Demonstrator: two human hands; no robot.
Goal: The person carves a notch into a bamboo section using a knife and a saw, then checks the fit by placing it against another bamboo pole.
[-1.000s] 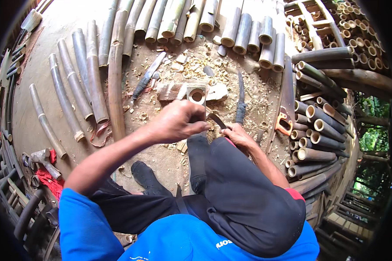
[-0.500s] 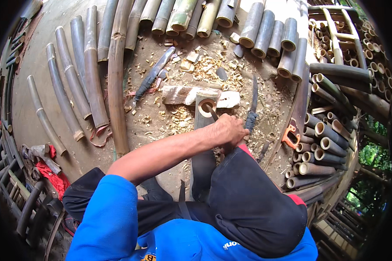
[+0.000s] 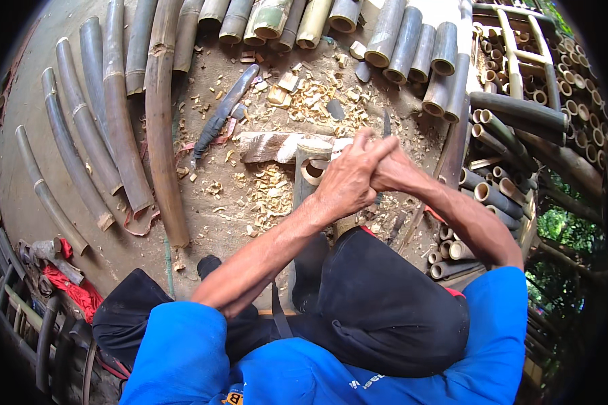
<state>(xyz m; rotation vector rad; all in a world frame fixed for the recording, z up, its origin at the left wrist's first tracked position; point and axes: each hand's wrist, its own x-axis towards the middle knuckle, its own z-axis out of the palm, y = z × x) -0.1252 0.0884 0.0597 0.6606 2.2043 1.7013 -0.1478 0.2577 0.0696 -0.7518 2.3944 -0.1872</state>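
Over the work spot my left hand (image 3: pixel 348 177) and my right hand (image 3: pixel 390 167) are pressed together, fingers closed and overlapping. Whether something sits inside them is hidden. Just to their left is a bamboo tube (image 3: pixel 301 189) with a round hole cut through its wall near the far end. That end rests against a pale, rough wooden block (image 3: pixel 263 146). On the ground beyond my hands a knife blade (image 3: pixel 386 121) shows; its wrapped handle is mostly covered by my right hand and forearm. A second knife (image 3: pixel 224 111) with a dark wrapped handle lies left of the block.
Pale wood shavings (image 3: pixel 317 101) litter the ground around the block. Long bamboo poles (image 3: pixel 159 135) lie to the left, and cut tubes (image 3: pixel 405 44) line the far side. Stacked bamboo pieces (image 3: pixel 496 199) stand at the right. Red cloth (image 3: pixel 74 287) lies at the lower left.
My left hand has moved up from the dark tool that stood in the tube's hole; the tool no longer shows there. My right forearm has come into view, its hand meeting the left.
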